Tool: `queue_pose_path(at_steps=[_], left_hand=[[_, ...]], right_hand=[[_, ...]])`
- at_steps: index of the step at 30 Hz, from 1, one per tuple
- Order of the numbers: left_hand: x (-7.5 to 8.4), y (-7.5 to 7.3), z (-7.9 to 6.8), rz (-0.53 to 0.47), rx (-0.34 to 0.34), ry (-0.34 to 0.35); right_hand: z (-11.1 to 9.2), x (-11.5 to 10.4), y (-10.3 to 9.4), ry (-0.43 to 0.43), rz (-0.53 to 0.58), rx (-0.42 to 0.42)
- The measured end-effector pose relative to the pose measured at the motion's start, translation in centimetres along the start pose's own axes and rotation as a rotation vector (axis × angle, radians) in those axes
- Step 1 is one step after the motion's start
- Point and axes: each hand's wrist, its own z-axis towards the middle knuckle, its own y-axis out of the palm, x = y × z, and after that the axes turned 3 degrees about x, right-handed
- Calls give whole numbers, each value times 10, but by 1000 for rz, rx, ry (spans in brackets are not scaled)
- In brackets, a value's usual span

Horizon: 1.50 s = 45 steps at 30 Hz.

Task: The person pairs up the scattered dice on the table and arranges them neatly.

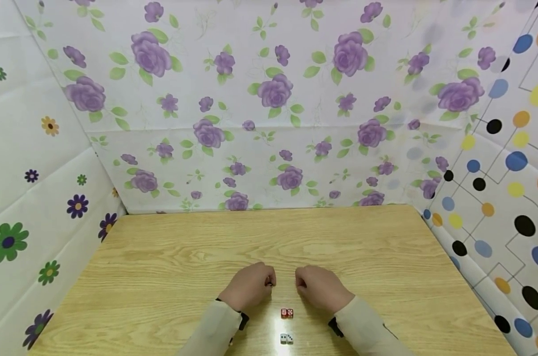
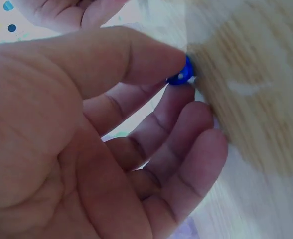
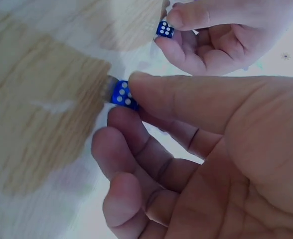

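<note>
My left hand (image 1: pixel 250 285) pinches a small blue die (image 2: pixel 184 73) between thumb and fingertips, just at the tabletop. Opposite it, across a narrow gap, my right hand (image 1: pixel 320 287) pinches another blue die (image 3: pixel 124 93) with white pips. In the right wrist view the left hand's blue die (image 3: pixel 165 29) shows as well, with several pips facing the camera. Two red dice (image 1: pixel 287 313) sit side by side on the table, nearer to me and between the forearms. Closer still lie two white dice (image 1: pixel 286 338), also side by side.
The wood-grain table (image 1: pixel 269 232) reaches back to a wall cloth with purple roses (image 1: pixel 275 91). A flowered cloth (image 1: pixel 11 188) hangs on the left, and a dotted cloth (image 1: pixel 509 198) on the right. Light glares on the tabletop around the white dice.
</note>
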Motion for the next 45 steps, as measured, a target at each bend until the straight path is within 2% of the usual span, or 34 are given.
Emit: queue_pose_path(at_steps=[5,10,19,22,34,37,41,45], left_hand=[[4,5,4,26,36,32],[6,11,8,19,39,41],[7,8,7,-57,48,-60],[6,8,7,-79,41,-72],[8,12,9,-36,12,-44],[8,12,8,-48,5,-54],[7,13,7,-58,10,-59],[8,15,8,-41,17,-34]], right_hand=[[2,1,4,-5,-44,30],[6,3,7,-18,-56,41],[5,1,5,8,-30,27],[4,1,5,12,-28,31],[5,-5,6,10,25,-4],[5,-8,5,11,38,-15],[4,-10,4,15,35,-8],[4,-12,6,5,26,11]])
